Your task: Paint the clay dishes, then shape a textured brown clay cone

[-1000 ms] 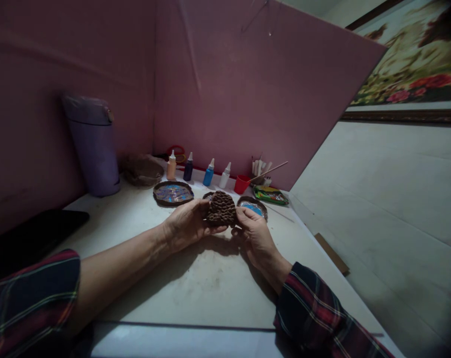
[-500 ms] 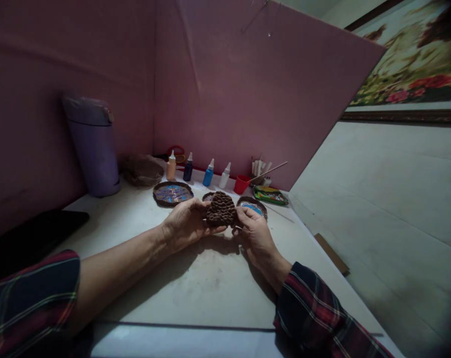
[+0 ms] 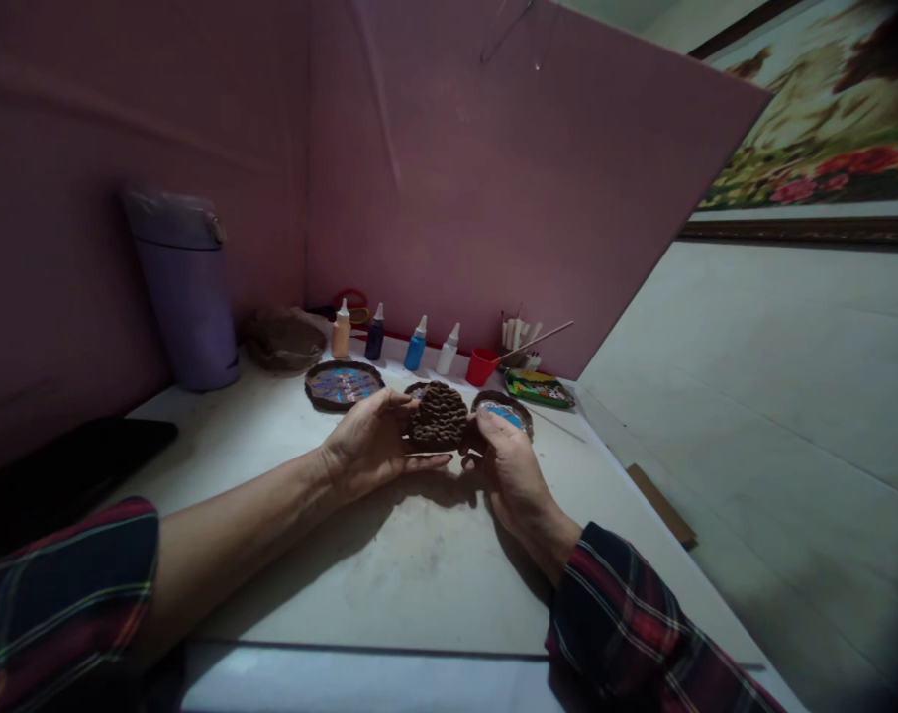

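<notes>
Between my hands, a little above the table, is a brown clay piece (image 3: 441,416) with a bumpy, ridged surface facing me. My left hand (image 3: 370,441) grips its left edge, with fingers below and behind it. On its right edge, my right hand (image 3: 509,460) pinches it between thumb and fingers. Just behind the hands lie a dark-rimmed clay dish (image 3: 345,386) with blue and purple paint, and another clay dish (image 3: 506,411) with blue and white inside. A third small clay piece is mostly hidden behind the held one.
Paint bottles in peach (image 3: 341,335), dark purple (image 3: 375,337), blue (image 3: 415,347) and white (image 3: 448,353) line the back. Beside them stand a red cup (image 3: 482,367) with a stick and a green packet (image 3: 539,388). A purple tumbler (image 3: 185,297) stands left, near a bagged brown lump (image 3: 285,340).
The clay piece has tilted slightly between my fingers, and my left fingers below it show a little more apart from it. Both hands are otherwise in nearly the same place.
</notes>
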Motion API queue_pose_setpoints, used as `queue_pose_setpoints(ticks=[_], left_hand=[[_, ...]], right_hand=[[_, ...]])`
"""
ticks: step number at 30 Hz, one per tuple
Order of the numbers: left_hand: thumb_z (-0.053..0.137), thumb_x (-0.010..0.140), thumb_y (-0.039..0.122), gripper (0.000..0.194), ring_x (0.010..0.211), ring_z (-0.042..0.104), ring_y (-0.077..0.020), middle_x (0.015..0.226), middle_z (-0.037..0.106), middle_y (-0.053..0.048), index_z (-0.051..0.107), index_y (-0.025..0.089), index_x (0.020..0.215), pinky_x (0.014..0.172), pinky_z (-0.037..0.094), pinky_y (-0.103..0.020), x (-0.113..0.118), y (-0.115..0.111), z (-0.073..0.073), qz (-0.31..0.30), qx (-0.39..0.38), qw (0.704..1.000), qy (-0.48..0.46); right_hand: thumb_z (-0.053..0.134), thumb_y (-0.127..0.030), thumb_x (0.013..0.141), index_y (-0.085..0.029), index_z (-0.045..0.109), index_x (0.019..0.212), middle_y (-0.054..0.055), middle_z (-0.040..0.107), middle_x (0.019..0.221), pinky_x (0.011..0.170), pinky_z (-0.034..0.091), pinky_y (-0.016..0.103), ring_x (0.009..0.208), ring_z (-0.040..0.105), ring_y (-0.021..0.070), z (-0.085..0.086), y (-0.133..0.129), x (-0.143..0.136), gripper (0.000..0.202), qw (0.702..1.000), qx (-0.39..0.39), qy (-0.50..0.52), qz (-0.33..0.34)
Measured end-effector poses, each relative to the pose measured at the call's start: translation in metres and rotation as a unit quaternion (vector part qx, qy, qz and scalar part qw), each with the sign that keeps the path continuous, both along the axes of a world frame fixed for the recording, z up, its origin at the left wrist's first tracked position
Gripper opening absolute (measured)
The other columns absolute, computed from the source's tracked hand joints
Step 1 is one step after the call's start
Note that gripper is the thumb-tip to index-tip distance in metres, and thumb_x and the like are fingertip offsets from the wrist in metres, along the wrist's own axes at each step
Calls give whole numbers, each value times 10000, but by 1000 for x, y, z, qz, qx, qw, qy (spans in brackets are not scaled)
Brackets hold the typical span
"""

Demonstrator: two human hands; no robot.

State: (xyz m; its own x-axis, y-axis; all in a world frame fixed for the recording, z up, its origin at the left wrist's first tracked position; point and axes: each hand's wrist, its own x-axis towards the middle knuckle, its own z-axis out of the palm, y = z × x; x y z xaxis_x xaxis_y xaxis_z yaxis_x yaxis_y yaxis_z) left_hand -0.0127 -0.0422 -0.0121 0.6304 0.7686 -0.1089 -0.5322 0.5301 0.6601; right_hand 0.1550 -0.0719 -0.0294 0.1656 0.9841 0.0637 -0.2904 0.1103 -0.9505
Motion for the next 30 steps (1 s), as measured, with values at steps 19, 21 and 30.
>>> queue_pose_setpoints(ticks=[19,21,30], left_hand=[[467,767,192,163,818,663,-253,911,648,-143,560,127,883,828,516,-482,4,-2,1,54,23,997,48],[459,767,180,149,807,659,-242,885,644,-138,552,130,872,824,520,-468,4,-2,2,56,13,997,59],[478,760,194,173,778,659,-231,896,657,-140,592,117,865,784,539,-431,3,-2,3,37,12,998,57]], right_hand=[[627,-444,779,-175,703,927,72,707,914,543,437,226,748,611,161,2,-3,-3,315,999,1,-26,33],[623,-453,787,-173,704,923,75,707,925,571,453,233,782,618,165,2,-3,-3,322,999,-6,-27,40],[624,-432,805,-182,675,968,60,700,886,508,450,203,572,591,96,-2,0,0,302,998,-28,-28,40]])
